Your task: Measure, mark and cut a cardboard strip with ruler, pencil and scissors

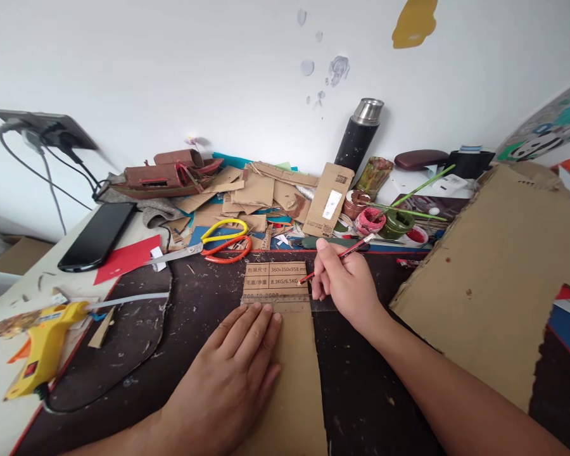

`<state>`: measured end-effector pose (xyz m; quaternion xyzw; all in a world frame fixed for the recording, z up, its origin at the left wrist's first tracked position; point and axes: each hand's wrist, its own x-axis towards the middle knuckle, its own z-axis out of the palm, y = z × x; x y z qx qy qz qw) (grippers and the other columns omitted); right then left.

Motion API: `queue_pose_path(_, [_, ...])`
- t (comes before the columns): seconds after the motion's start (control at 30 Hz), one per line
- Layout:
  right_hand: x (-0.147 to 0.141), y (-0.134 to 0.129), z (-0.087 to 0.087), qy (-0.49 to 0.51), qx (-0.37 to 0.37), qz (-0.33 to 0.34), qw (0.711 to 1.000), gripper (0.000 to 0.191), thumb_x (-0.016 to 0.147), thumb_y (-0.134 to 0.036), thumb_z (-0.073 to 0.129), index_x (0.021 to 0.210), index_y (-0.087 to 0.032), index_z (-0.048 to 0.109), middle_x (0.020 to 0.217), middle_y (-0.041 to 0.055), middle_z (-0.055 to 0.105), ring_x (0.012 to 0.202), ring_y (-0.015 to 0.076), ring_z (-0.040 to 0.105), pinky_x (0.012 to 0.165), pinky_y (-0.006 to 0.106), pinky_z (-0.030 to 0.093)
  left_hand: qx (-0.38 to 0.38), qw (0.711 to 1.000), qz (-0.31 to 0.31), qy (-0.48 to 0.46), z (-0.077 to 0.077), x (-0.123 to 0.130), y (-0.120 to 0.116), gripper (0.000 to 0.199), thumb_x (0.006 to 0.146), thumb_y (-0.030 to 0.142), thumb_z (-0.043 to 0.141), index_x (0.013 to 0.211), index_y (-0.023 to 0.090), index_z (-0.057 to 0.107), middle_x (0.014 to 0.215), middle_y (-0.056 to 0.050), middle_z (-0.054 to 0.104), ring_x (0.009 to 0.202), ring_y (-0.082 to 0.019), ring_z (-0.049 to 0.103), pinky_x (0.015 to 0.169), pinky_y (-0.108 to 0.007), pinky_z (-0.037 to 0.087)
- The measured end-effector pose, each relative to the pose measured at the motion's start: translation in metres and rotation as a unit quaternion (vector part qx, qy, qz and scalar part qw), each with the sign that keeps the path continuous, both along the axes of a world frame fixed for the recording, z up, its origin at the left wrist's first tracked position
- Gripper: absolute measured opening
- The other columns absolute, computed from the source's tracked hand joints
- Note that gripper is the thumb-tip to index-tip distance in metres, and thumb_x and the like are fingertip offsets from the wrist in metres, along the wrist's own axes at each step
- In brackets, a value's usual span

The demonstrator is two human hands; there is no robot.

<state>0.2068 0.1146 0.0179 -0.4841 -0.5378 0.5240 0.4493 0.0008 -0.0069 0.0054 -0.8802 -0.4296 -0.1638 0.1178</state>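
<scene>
brown cardboard strip [300,370] with a clear ruler [292,304] across it and a red-and-black pencil [354,247] at its right.

the strip lies on the dark tabletop [356,392], its long axis running front to back, the ruler set crosswise near its far end. the left hand [237,351] lies flat over the strip, fingers extended and gripping nothing, their tips on the ruler's near edge. the right hand [346,285], pinching the pencil, is just off the strip's right side, nearer the ruler's far edge than the left; the pencil tip points left, just beyond that edge. whether it touches the cardboard, i cannot tell.
</scene>
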Motion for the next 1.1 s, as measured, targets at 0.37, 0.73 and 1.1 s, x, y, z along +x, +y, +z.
queue_pose_path(0.37, [0.000, 0.002, -0.002, 0.026, 0.002, -0.003, 1.000, 0.069, 0.088, -0.086, 0.068, 0.065, -0.023, 0.057, 0.039, -0.0071, 0.044, 0.033, 0.0146, 0.058, 0.036, 0.022, 0.040, -0.019, 0.999, -0.009, -0.025, -0.009, -0.001, -0.005, 0.041, 0.117, 0.028, 0.042, 0.140, 0.009, 0.070, 0.136, -0.013, 0.076, 0.129, -0.029, 0.064, 0.117, -0.046, 0.040])
queue_pose_path(0.73, [0.003, 0.004, -0.004, 0.022, 0.008, -0.012, 1.000, 0.071, 0.085, -0.089, 0.068, 0.063, -0.022, 0.057, 0.038, -0.0072, 0.043, 0.033, 0.0139, 0.057, 0.036, 0.020, 0.039, -0.050, 0.997, -0.063, -0.002, -0.012, -0.008, -0.008, 0.040, 0.103, 0.017, 0.057, 0.141, 0.012, 0.066, 0.124, -0.010, 0.074, 0.111, -0.029, 0.062, 0.105, -0.045, 0.042])
queue_pose_path(1.1, [0.004, 0.008, -0.005, 0.020, 0.006, -0.018, 1.000, 0.071, 0.082, -0.090, 0.071, 0.063, -0.023, 0.057, 0.038, -0.0074, 0.042, 0.032, 0.0142, 0.057, 0.035, 0.020, 0.040, -0.044, 0.996, -0.075, -0.008, -0.011, -0.006, -0.007, 0.038, 0.101, 0.016, 0.057, 0.137, 0.011, 0.066, 0.115, -0.008, 0.074, 0.103, -0.028, 0.062, 0.099, -0.043, 0.044])
